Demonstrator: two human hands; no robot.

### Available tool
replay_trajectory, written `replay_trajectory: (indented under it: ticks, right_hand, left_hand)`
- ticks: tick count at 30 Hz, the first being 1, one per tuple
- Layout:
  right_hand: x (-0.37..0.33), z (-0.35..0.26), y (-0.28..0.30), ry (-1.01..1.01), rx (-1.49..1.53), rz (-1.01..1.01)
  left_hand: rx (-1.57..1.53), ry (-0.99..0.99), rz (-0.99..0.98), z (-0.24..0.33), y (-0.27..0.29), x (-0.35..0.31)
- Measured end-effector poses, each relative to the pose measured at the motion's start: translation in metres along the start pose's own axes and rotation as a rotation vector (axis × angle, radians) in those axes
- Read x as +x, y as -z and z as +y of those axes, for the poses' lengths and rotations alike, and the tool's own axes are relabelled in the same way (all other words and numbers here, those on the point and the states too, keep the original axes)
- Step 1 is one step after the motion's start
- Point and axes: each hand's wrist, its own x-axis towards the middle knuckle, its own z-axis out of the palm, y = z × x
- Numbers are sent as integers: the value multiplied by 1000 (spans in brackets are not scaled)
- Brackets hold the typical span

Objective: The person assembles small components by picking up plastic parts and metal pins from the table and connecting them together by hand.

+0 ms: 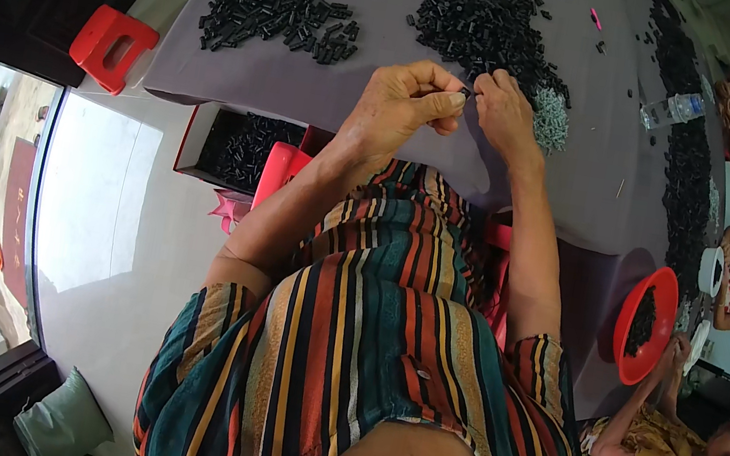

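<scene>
Above the near edge of the grey-covered table [378, 37], my left hand [394, 102] pinches a small black cylindrical part [465, 92] between thumb and forefinger. Close beside it, almost touching, is my right hand [504, 121], its fingers closed together. What the right fingers hold is hidden. Just beyond my hands lies a big heap of small black cylindrical parts [477, 20]. A small pile of pale grey-green pieces [550, 121] sits right of my right hand. Another heap of black parts [277, 6] spreads out at the left.
An open box of black parts [248, 149] stands below the table edge at left, near a red stool [113, 49]. At right are a clear plastic bottle [672, 111], a long band of black parts [688, 176], a red bowl [658, 306] and several seated people.
</scene>
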Motion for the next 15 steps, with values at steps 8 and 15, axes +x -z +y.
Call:
replay_trajectory:
  ticks: [8,15]
  right_hand:
    - [0,5,3,-50,131,106]
    - [-20,-25,50,-241,1262,191]
  left_hand:
    - [-6,-6,21,-2,-2,2]
    - [41,43,5,-1,-7,-3]
